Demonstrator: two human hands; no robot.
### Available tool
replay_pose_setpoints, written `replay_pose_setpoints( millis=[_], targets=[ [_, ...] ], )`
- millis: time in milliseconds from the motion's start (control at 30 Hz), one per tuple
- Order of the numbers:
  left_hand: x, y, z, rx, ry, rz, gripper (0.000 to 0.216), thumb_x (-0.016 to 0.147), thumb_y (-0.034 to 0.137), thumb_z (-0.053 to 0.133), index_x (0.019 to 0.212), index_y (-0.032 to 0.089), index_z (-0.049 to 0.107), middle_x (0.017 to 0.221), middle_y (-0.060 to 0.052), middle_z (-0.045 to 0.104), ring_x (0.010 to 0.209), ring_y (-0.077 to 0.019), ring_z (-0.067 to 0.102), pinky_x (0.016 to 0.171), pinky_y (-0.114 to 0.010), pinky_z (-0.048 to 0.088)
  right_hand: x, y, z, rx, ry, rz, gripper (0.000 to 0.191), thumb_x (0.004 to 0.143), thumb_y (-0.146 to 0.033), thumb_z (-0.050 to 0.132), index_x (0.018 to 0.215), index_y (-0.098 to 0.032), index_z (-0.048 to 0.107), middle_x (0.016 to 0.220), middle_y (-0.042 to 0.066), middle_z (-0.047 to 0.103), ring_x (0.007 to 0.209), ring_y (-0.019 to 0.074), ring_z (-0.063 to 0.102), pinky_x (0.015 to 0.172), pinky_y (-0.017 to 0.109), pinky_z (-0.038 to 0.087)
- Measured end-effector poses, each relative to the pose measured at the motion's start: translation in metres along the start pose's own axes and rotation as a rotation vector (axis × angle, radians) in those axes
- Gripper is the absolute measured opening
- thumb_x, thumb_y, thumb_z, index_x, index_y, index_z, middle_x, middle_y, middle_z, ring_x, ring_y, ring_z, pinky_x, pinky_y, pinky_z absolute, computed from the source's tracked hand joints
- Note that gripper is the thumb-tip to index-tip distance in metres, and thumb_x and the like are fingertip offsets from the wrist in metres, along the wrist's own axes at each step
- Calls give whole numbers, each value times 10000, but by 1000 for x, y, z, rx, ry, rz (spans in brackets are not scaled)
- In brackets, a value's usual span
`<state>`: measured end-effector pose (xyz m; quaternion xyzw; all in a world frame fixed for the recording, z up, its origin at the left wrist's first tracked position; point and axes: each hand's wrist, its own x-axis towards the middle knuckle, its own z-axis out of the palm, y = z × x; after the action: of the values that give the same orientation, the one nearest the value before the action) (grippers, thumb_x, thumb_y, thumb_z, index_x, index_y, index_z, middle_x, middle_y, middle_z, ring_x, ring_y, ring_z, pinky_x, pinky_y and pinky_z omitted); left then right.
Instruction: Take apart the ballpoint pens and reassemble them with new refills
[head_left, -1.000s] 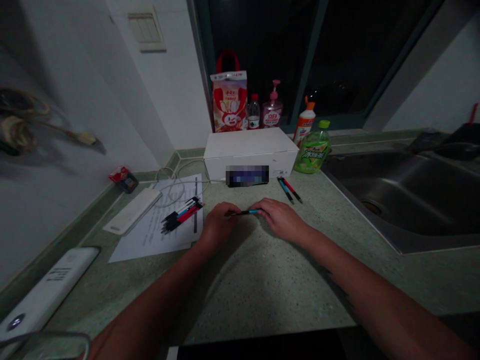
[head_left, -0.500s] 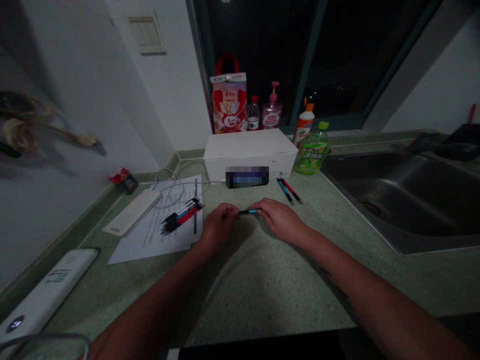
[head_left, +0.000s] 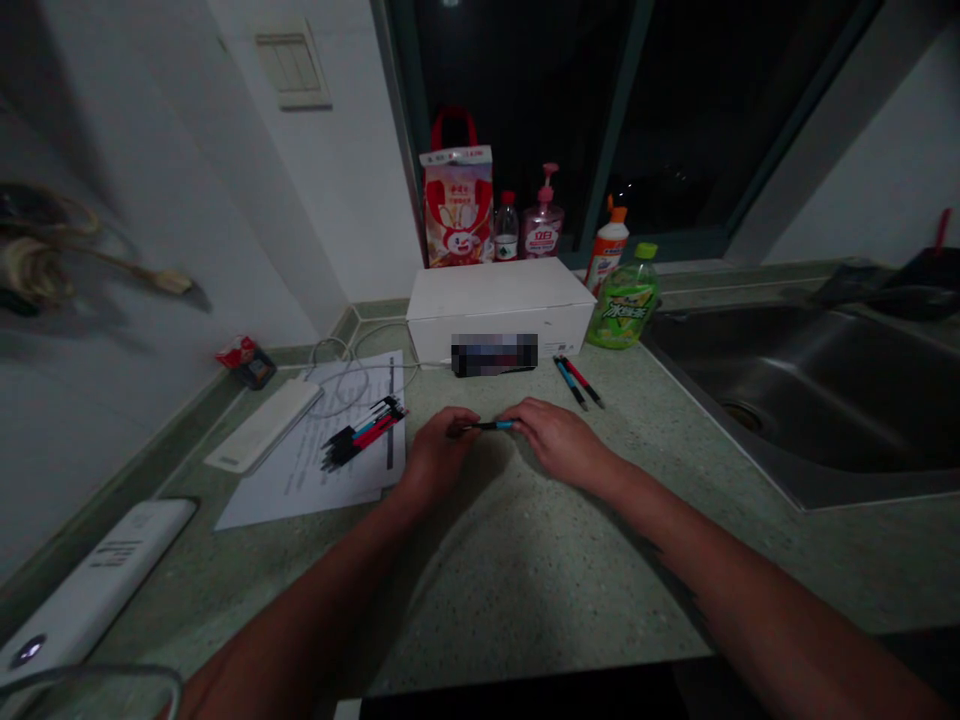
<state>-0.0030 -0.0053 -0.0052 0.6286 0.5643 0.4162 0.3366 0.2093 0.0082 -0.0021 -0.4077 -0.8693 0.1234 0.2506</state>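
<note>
Between my two hands, just above the counter, a blue and black pen lies level. My left hand pinches its black end, and my right hand grips the blue end with closed fingertips. The fingers cover both ends of the pen. Left of my left hand, a bunch of several pens in black, red and blue rests on printed sheets of paper. Beyond my right hand, a blue pen and a red pen lie side by side on the counter.
A white box stands at the back with a phone leaning on it. To its right is a green bottle, then a steel sink. White power bank, cable and long white device lie left.
My left fingers have shifted slightly on the pen, and a little more of its black end shows. Otherwise the hands and the other pens stay in place.
</note>
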Motion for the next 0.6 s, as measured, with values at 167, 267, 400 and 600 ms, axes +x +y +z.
replay_pose_setpoints(
  millis=[167, 267, 400, 600],
  targets=[
    [0, 3, -1, -3, -7, -11, 143, 836, 314, 610, 900, 194, 652, 831, -28, 716, 812, -188, 674, 784, -319, 518, 0, -2, -1, 9, 8, -2, 199, 1002, -98, 505, 1110, -189, 645, 1031, 63, 647, 990, 209, 615, 864, 327, 484],
    [0, 3, -1, -6, 15, 3, 145, 797, 289, 647, 910, 197, 652, 866, -24, 722, 835, -187, 674, 793, -311, 518, 0, -1, 0, 0, 2, -1, 205, 1000, -101, 503, 1113, -196, 646, 1035, 64, 649, 993, 213, 617, 861, 331, 486],
    [0, 2, -1, 9, -6, -36, 149, 834, 325, 611, 900, 199, 655, 803, -16, 716, 785, -189, 671, 741, -308, 513, 0, 0, 0, -6, -1, -5, 209, 1000, -104, 504, 1124, -196, 644, 1044, 64, 649, 996, 213, 615, 865, 336, 485],
    [0, 3, -1, -1, 9, -34, 152, 825, 327, 628, 905, 201, 659, 833, -14, 720, 805, -188, 673, 752, -303, 506, 1, -2, -1, -8, -2, 4, 192, 994, -95, 526, 1118, -183, 643, 1025, 60, 646, 978, 206, 613, 852, 319, 478]
  ],
)
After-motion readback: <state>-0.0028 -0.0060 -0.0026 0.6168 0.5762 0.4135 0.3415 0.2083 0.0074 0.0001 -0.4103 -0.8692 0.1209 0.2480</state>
